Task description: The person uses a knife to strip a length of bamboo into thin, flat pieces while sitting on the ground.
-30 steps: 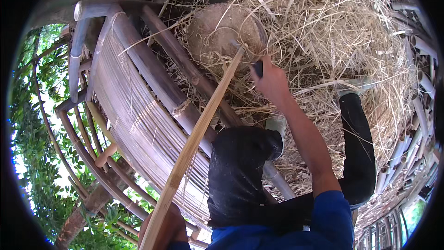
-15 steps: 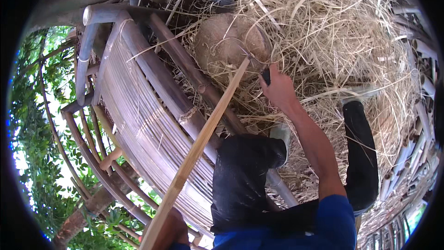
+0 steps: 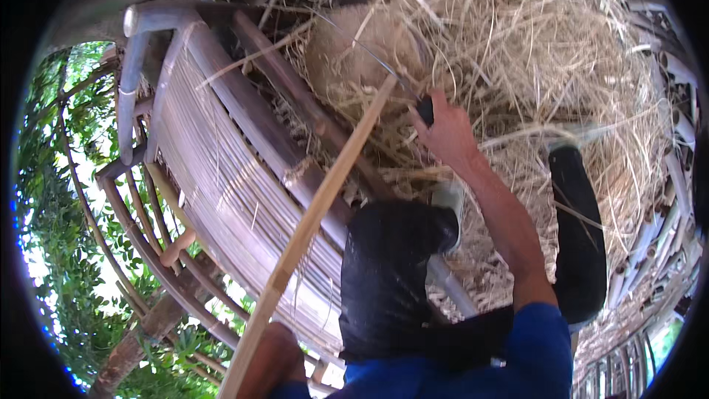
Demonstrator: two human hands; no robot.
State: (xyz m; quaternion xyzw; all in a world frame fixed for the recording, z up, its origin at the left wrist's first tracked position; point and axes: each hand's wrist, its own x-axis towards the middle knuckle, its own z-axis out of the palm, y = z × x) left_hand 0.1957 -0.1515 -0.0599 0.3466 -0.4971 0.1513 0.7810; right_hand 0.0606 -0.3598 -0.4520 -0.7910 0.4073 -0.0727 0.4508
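My right hand (image 3: 447, 133) is closed around the dark handle of a knife (image 3: 423, 108). Its thin curved blade lies across the far tip of a long pale bamboo strip (image 3: 325, 199). The strip runs diagonally from the lower left up to the knife. My left hand (image 3: 272, 358) grips its near end at the bottom edge, partly cut off by the frame. Both of my knees in black trousers (image 3: 391, 273) sit under the strip.
A heap of dry straw-like shavings (image 3: 532, 52) fills the upper right, around a rounded brown block (image 3: 354, 52). A slatted bamboo bench (image 3: 221, 177) lies at left, with green foliage (image 3: 66, 251) beyond. Bamboo poles (image 3: 665, 251) line the right rim.
My right hand and the knife have shifted only slightly at the strip's far tip. The left hand still holds the near end.
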